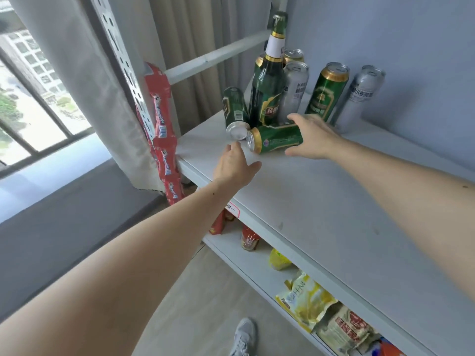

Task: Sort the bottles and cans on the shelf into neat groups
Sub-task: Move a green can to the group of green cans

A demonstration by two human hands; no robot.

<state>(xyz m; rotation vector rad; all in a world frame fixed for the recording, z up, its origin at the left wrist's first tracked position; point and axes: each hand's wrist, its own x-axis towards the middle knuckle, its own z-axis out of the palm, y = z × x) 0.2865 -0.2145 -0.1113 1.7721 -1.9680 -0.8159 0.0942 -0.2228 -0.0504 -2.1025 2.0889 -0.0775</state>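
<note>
Green aluminium marks the toppled can (276,137), which is laid on its side on the white shelf (321,206), its long axis running roughly left to right across the view, with the gold-rimmed top turned toward the left hand (235,167) and the base lost under the right hand (312,136). The right hand is spread over the base end, fingers above and thumb below; contact seems likely, but a closed grip is not shown. The left hand is held open and relaxed just short of the can's top, nothing being pinched or gripped by it. The right hand is judged the nearer and better placed for standing the can upright, since the can's axis points almost straight into its palm.

Just behind the can's top, a second green can (235,113) is seen tipped, its silver end close to the lying can's rim; whether the two touch cannot be told. A tall green bottle (267,80) stands directly behind, with two silver cans (295,91), (362,96) and an upright green can (326,92) ranged along the wall (411,47). The grouping is judged barely begun. Care is called for, as the tipped can and the bottle are crowded near the lift path.
</note>
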